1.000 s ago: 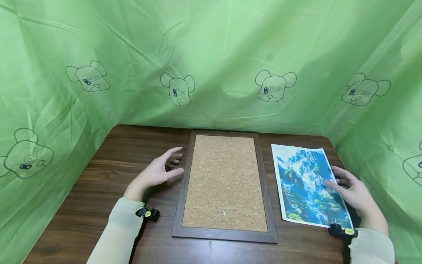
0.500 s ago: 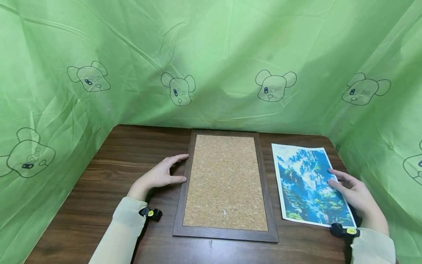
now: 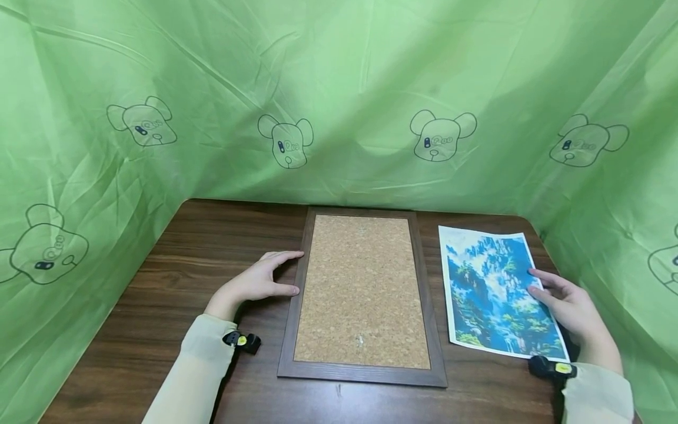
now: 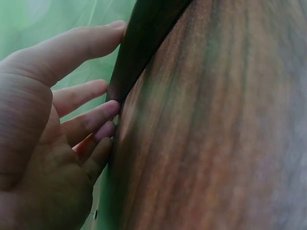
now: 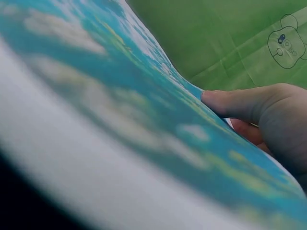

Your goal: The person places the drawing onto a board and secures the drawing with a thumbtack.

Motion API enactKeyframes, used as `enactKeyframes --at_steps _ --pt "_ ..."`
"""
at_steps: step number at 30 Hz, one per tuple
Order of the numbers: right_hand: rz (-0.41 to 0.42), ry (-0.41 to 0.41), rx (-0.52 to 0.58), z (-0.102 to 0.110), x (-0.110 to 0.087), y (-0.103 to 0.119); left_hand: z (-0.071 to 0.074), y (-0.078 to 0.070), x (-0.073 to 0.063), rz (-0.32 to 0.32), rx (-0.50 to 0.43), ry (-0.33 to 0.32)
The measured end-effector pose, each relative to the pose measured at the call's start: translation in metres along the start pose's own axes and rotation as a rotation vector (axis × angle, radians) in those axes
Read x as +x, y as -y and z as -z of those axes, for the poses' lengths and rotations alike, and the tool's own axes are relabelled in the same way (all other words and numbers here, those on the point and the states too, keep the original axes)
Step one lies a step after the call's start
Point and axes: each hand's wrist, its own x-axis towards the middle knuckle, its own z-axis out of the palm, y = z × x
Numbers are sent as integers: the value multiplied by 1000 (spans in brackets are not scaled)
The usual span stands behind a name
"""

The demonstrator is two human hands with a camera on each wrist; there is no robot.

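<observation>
A corkboard with a dark wooden frame lies flat in the middle of the table in the head view. Along its left side, my left hand touches the frame with thumb and fingertips. The left wrist view shows these fingers fairly straight against the frame's side edge. To the right of the board is a printed landscape picture in blue and green with a white border. My right hand pinches its right edge, thumb on top and other fingers underneath. In the right wrist view the sheet bends near the thumb.
The dark wood-grain table ends at a green cloth with bear drawings, hanging at the back and both sides. A strip of bare table separates the board from the picture. Black wrist cameras sit on both sleeves.
My left hand has moved right onto the frame's left edge. The right fingers have closed on the picture's edge, and the sheet has shifted slightly upward in view. The board stays put.
</observation>
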Motion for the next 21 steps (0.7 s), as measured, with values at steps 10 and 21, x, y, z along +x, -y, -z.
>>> enactKeyframes --at_steps 10,21 --pt "-19 -8 32 -2 1 3 0 1 0 7 -3 6" --pt "-29 -18 21 -2 3 3 0 3 1 3 1 5"
